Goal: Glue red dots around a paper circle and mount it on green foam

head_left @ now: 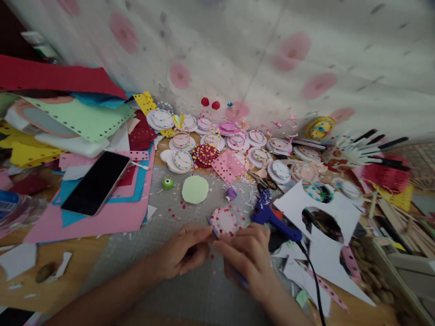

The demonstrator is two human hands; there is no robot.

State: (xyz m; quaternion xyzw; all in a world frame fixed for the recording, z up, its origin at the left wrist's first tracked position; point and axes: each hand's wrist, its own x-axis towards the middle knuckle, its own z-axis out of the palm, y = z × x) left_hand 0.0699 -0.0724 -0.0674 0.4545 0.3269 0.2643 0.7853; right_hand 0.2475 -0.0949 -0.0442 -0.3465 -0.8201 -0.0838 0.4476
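Observation:
My right hand [248, 258] is closed round a slim blue-purple tool [244, 281], whose kind is mostly hidden by the fingers. Its thin bluish end [215, 232] shows between the two hands. My left hand [190, 249] is pinched against my right fingertips; what it grips there is too small to make out. Just beyond the fingers lies a white paper disc [224, 220] ringed with small red and pink shapes. A pale green paper round [195, 189], a green paper punch [167, 183] and a purple paper punch [230, 194] sit farther back on the grey cutting mat [136, 258].
Several decorated paper discs [181, 141] crowd the back. A blue glue gun [275, 217] with a black cord lies to the right, by white paper offcuts [326, 262] and scissors [267, 182]. Leftward are a phone [97, 183], coloured sheets [84, 117] and a plastic bottle [20, 210].

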